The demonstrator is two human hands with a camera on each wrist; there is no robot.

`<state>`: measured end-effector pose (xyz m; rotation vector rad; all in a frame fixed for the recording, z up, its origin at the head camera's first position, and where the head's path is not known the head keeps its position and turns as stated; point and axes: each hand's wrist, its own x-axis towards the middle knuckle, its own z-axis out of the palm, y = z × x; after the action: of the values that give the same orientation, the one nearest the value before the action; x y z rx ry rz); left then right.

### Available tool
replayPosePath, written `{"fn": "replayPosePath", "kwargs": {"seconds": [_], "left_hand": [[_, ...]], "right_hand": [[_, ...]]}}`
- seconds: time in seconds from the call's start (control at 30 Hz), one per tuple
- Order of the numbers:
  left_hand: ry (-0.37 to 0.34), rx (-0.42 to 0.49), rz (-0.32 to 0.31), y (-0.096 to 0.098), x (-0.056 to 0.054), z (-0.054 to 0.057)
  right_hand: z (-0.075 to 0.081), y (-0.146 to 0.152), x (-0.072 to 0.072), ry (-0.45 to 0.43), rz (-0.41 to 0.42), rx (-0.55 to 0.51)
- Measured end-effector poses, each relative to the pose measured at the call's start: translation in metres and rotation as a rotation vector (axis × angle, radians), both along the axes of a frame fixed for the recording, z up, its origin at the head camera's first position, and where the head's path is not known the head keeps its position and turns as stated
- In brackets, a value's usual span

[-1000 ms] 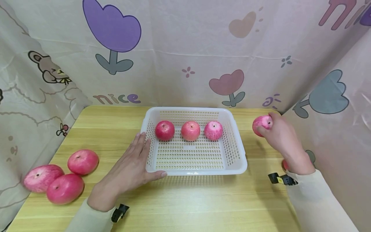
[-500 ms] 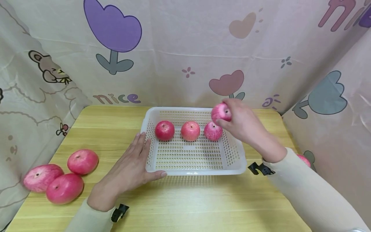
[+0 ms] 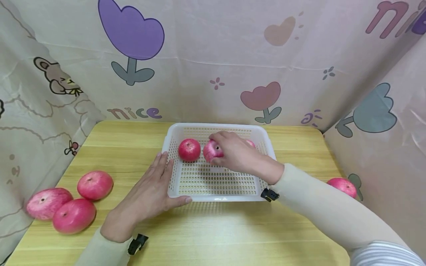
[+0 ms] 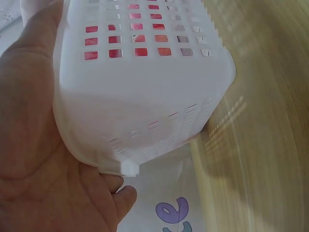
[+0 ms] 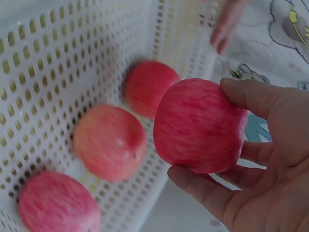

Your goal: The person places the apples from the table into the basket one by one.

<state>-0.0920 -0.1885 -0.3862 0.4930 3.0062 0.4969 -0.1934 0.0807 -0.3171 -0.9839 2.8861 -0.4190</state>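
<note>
My right hand (image 3: 237,151) grips a pink-red apple (image 3: 213,150) above the white plastic basket (image 3: 217,198). In the right wrist view the held apple (image 5: 200,125) sits between thumb and fingers, clear of the basket floor. Below it three apples line the basket's far side: a red one (image 3: 189,150) at left, a paler middle one (image 5: 110,142) hidden from the head view, and one at right (image 3: 250,143) partly behind my hand. My left hand (image 3: 148,188) rests along the basket's left rim with fingers extended, thumb on the front rim.
Three apples (image 3: 74,216) are grouped on the wooden table (image 3: 213,236) at left. Another apple (image 3: 342,186) lies at the right edge, partly behind my right sleeve. Printed curtains (image 3: 199,44) enclose the back and sides.
My right hand has carried the apple leftward from the table's right side to above the basket's middle. My left hand and the basket stay put.
</note>
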Motion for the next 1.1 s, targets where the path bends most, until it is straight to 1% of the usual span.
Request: {"fn": "replayPosePath", "kwargs": {"seconds": [0.2,0.33,0.43,0.57,0.77,0.9,1.1], "left_hand": [[0.001,-0.006,0.001,-0.001,0.000,0.001],[0.004,-0.007,-0.001,-0.001,0.000,0.001],[0.004,-0.007,-0.002,-0.001,0.000,0.001],[0.000,-0.007,-0.002,-0.001,-0.001,0.001],[0.001,-0.011,-0.003,-0.001,-0.001,0.001],[0.003,-0.010,-0.003,0.000,0.000,0.001],[0.001,-0.007,-0.003,0.000,0.000,0.000]], "right_hand": [[-0.013,-0.014,-0.006,-0.083,0.050,0.025],[-0.017,-0.020,-0.009,-0.106,0.081,0.050],[-0.020,-0.024,-0.011,-0.107,0.111,0.079],[-0.024,-0.026,-0.014,-0.103,0.129,0.122],[-0.031,-0.029,-0.018,-0.069,0.170,0.170],[-0.036,-0.032,-0.019,-0.076,0.187,0.187],[-0.045,-0.034,-0.019,-0.050,0.212,0.206]]}}
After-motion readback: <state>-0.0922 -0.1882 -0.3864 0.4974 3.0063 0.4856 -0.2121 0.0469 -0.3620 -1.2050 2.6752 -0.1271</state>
